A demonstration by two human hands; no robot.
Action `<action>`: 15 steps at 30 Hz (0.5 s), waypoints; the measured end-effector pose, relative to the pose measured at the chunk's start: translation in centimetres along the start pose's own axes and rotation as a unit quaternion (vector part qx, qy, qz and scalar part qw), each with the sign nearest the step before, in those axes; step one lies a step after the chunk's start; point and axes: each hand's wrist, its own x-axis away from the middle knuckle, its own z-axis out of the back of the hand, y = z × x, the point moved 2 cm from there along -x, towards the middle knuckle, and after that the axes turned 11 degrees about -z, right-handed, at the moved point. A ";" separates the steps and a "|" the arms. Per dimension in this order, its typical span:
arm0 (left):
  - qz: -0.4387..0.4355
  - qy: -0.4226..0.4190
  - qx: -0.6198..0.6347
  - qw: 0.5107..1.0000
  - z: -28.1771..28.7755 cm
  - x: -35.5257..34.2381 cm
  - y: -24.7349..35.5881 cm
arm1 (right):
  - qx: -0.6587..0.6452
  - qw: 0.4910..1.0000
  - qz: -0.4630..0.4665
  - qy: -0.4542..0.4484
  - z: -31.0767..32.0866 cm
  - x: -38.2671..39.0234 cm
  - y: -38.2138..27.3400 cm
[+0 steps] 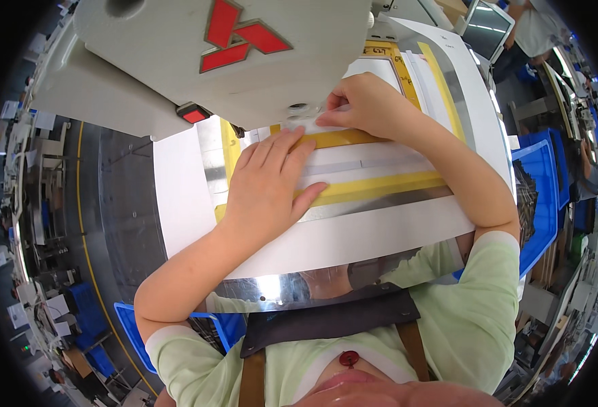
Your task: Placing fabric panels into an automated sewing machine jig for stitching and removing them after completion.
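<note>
My left hand [262, 183] lies flat with its fingers stretched forward. Its fingertips reach the front bar of a yellow frame [346, 139], and its thumb points right over a strip of yellow tape [387, 184]. Across the frame, my right hand [373, 105] is bent into a pinch close under the machine head. A bit of whitish material shows at its fingertips, too small to name. Beneath both hands spreads a large white sheet [380, 234]. The grey machine head [129, 64] with a red emblem overhangs the frame and hides its far left part.
A shiny metal edge [292, 288] runs along the table's near side. Blue bins stand at the right [548, 203] and lower left [128, 325]. At the upper right are a tilted screen [487, 28] and another person [540, 30]. Benches line the far left.
</note>
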 end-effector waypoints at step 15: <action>0.000 -0.003 -0.031 1.000 0.0 -0.2 -0.4 | -0.072 0.988 -0.131 0.049 3.8 4.1 6.8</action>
